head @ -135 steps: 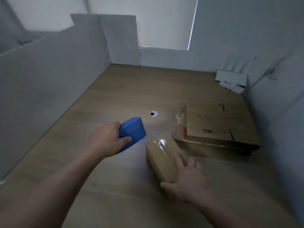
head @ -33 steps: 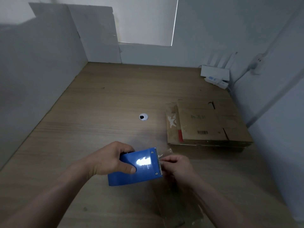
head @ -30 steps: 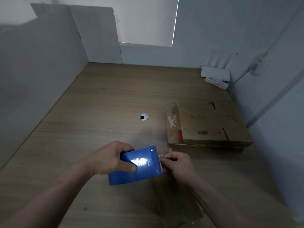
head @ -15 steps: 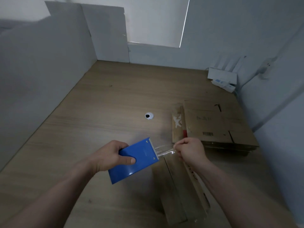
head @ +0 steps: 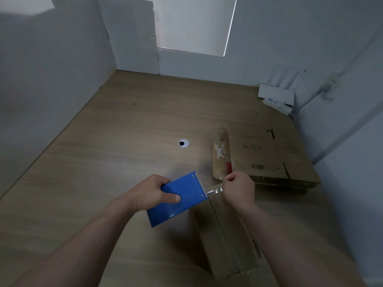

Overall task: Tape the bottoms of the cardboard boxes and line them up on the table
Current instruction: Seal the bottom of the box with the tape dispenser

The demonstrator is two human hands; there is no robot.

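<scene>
Left hand grips blue tape dispenser, right hand pinches clear tape above cardboard box, lower centre of frame.

Left and far parts of the light wooden counter are lying open to a passing hand; a small round metal cable hole is sitting flush there. Tall grey partition walls are closing in left, back and right. Stack of flattened brown cardboard boxes is taking up the right middle. White router with upright antennas is filling the far right corner. Long assembled brown cardboard box is blocking the near right. Left hand with blue flat tape dispenser and right hand are stretching a clear tape strip across the gap between them.
</scene>
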